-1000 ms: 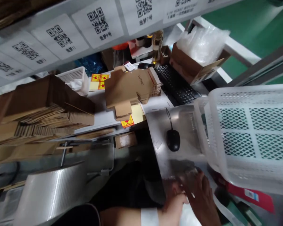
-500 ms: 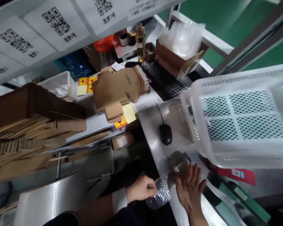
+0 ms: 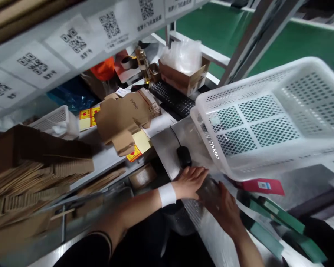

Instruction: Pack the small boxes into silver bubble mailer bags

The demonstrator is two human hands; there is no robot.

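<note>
Both grips are spread flat, clasping nothing: left hand and right hand press a bubble-wrapped bundle on the table, just near of the mouse. Seemingly mid-wrap; rolling further calls for steady palm pressure.

A green floor spreads beyond a slanting grey metal frame post. Overhead, a white shelf rail carries QR-code labels. Below, a white bench adjoins a shiny steel worktop.

basket cropped right, bubble wrap blurred
</note>
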